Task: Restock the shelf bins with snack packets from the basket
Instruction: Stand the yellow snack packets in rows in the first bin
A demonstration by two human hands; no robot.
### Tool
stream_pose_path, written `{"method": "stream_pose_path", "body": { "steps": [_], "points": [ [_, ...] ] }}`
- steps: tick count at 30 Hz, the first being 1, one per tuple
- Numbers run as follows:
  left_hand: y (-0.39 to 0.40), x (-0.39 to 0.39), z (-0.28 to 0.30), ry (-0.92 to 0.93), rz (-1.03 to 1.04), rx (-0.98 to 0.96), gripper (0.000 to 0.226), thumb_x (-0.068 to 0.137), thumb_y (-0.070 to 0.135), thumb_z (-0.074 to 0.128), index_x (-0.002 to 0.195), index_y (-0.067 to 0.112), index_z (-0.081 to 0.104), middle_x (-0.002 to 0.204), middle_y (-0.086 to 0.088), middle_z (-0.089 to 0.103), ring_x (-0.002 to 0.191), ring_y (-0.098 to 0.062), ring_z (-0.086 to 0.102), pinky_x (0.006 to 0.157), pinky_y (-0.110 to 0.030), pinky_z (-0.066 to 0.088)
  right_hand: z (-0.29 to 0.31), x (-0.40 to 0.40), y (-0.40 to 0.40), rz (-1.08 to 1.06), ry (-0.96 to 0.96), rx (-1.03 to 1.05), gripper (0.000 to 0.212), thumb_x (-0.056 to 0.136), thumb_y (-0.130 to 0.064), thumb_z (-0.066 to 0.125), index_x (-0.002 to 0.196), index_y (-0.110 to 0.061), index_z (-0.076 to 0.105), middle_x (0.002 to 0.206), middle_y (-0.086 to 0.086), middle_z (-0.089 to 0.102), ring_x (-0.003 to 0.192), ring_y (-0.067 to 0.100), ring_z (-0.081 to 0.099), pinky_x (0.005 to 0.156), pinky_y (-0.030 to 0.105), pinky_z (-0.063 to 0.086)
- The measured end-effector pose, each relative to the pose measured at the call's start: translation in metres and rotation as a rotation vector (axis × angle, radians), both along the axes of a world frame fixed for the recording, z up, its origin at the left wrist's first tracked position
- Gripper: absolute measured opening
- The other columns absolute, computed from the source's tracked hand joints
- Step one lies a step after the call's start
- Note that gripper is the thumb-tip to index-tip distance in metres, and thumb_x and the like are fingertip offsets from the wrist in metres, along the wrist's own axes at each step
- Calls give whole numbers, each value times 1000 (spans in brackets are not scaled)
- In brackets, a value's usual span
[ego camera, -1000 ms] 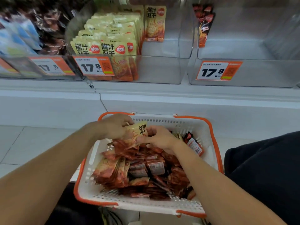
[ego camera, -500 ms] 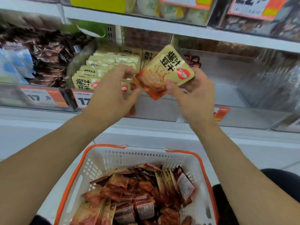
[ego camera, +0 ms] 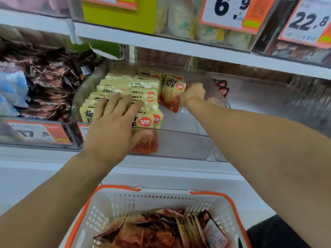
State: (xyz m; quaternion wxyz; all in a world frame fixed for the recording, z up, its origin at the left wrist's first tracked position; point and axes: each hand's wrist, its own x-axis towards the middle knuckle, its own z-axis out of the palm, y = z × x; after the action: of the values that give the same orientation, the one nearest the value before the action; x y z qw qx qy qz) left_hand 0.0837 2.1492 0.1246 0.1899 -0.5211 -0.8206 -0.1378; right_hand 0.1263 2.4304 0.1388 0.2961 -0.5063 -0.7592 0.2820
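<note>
Now that the snack packet (ego camera: 171, 93) you were holding up between both hands half a second ago has gone into the clear shelf bin (ego camera: 180, 144), it stands upright just right of the yellow rows (ego camera: 125, 93), so this one is nearly placed. Your right hand (ego camera: 192, 93) pinches its right edge, inside the bin. Your left hand (ego camera: 114, 126) has let go and lies spread, fingers straight, pressing on the front rows. The packet is yellow above and red-orange below, with dark Chinese characters and a red round logo; I cannot read them surely. Price tags show 17.8 (ego camera: 34, 134) below the neighbouring bin, and 6.9 (ego camera: 232, 9) and 22.8 (ego camera: 309, 20) on the shelf above. The basket (ego camera: 111, 204) below holds many more packets.
</note>
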Motion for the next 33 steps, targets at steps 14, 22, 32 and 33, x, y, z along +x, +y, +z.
{"method": "stream_pose_path", "body": {
  "steps": [14, 22, 32, 33],
  "points": [
    [3, -6, -5, -7, -29, 56, 75, 84, 73, 37, 137, 22, 54, 140, -5, 54, 135, -33, 44, 115, -53, 24, -23, -28, 7, -162, 328, -155, 22, 79, -11, 79, 101, -11, 73, 106, 10, 73, 101, 25, 68, 86, 32, 57],
    [3, -5, -4, -27, -17, 32, 74, 85, 74, 37, 138, 24, 52, 141, -5, 52, 137, -32, 42, 116, -52, 22, -23, -25, 5, -165, 348, -135, 15, 85, -10, 73, 100, -10, 72, 108, 11, 72, 102, 25, 67, 84, 28, 54],
    [3, -7, -7, 11, -26, 61, 75, 87, 75, 34, 137, 23, 53, 140, -5, 53, 135, -33, 43, 115, -52, 25, -25, -25, 8, -146, 275, -120, 28, 88, -17, 73, 114, -8, 69, 115, 11, 71, 109, 27, 66, 83, 27, 50],
    [3, -7, -7, 13, -29, 60, 74, 87, 74, 35, 137, 22, 53, 139, -5, 53, 135, -33, 43, 115, -52, 25, -24, -24, 8, -150, 248, -113, 29, 89, -19, 72, 115, -7, 68, 116, 11, 70, 111, 27, 65, 82, 26, 49]
  ]
}}
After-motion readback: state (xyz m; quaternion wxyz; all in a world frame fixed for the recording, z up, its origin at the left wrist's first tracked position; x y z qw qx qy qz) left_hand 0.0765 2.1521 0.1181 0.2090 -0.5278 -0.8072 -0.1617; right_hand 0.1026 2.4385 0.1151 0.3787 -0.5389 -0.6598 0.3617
